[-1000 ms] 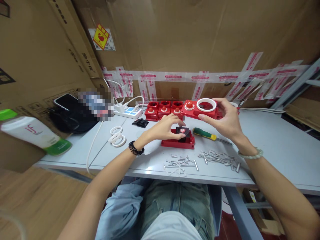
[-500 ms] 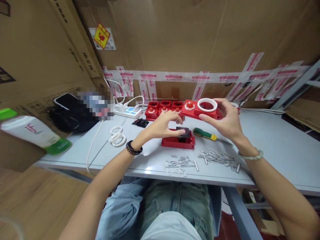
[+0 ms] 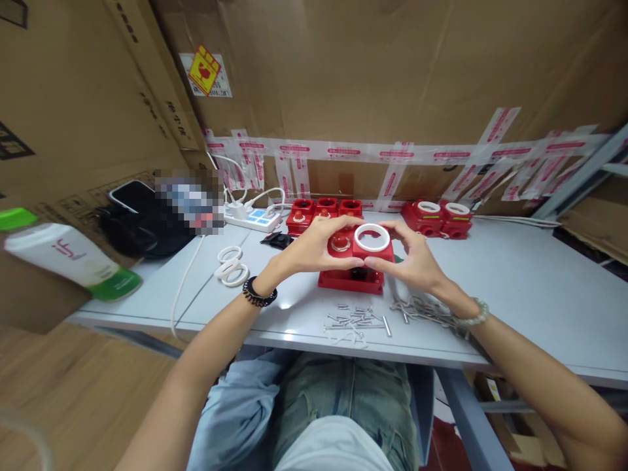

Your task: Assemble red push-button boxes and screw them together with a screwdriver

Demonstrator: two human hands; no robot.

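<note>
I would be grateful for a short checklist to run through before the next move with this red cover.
1. Red cover held at both ends: ok, left hand and right hand grip it.
2. White ring on the cover: ok, it sits on the raised end.
3. Cover closed onto the red base: not ok, it is held above it.
4. Black part properly seated in the base: cannot tell, mostly hidden.
5. Small metal fasteners clear of the base: ok, scattered in front of it.
</note>
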